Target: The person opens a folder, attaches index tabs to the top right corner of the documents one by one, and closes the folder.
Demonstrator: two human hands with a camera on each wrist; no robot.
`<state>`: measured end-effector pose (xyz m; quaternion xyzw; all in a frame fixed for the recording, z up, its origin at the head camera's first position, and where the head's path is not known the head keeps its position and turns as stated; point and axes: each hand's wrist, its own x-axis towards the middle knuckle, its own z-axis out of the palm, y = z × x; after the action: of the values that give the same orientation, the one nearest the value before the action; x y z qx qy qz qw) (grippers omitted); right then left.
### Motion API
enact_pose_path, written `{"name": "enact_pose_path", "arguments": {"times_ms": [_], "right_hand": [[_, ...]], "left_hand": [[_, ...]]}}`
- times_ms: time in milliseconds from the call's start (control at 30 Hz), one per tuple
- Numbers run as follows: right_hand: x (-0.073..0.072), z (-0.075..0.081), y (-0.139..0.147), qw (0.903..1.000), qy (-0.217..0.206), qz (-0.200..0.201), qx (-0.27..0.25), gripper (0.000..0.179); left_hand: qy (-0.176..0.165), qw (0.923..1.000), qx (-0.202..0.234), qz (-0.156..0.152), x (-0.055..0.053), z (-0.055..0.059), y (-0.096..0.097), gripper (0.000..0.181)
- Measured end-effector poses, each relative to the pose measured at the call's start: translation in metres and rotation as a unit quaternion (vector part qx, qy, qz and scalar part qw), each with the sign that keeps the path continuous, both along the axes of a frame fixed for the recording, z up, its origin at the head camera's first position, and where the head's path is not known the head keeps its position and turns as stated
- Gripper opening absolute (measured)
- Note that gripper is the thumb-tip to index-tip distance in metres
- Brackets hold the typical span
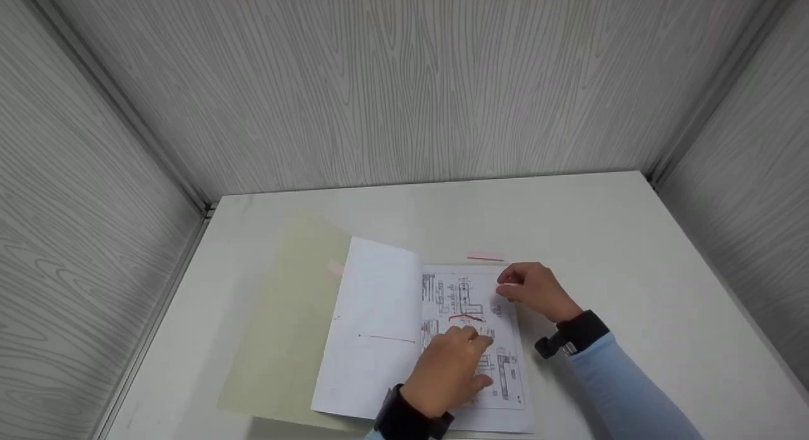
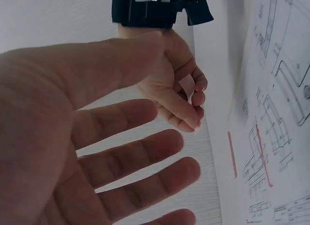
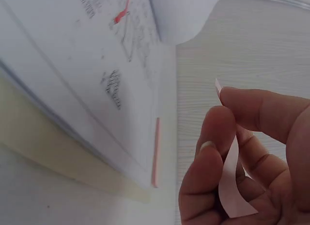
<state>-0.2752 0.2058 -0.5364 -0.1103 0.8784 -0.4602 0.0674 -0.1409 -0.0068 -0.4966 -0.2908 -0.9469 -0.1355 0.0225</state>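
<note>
My right hand (image 1: 537,291) pinches a curled pale pink sticky tab (image 3: 231,186) between thumb and fingers, at the upper right of an open booklet. Over the right-hand page (image 1: 505,339) is my left hand (image 1: 449,370); its fingers are spread and nearly straight in the left wrist view, with nothing held. That page carries black technical drawings and a red pen line (image 1: 466,317). A second pink tab (image 1: 485,256) with a red edge sticks out past the page's top edge. The turned white leaf (image 1: 373,326) stands raised on the left, with a thin red line.
The booklet's pale yellow-green cover (image 1: 278,339) spreads out to the left, with a faint pink tab (image 1: 336,268) near the leaf. The booklet lies on a white table (image 1: 663,288). Grey wood-grain panels (image 1: 404,86) rise behind and on both sides.
</note>
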Motion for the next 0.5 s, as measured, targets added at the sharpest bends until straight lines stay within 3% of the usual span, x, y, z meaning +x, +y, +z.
{"name": "enact_pose_path", "arguments": {"times_ms": [167, 500], "right_hand": [[-0.006, -0.011, -0.002, 0.9993, -0.028, -0.009, 0.021, 0.013], [-0.011, -0.022, -0.004, 0.9966, -0.06, -0.013, 0.056, 0.013]], "left_hand": [[-0.046, 0.9974, -0.056, -0.003, 0.001, -0.014, 0.011, 0.061], [-0.078, 0.9945, -0.069, 0.01, 0.001, -0.031, 0.017, 0.074]]}}
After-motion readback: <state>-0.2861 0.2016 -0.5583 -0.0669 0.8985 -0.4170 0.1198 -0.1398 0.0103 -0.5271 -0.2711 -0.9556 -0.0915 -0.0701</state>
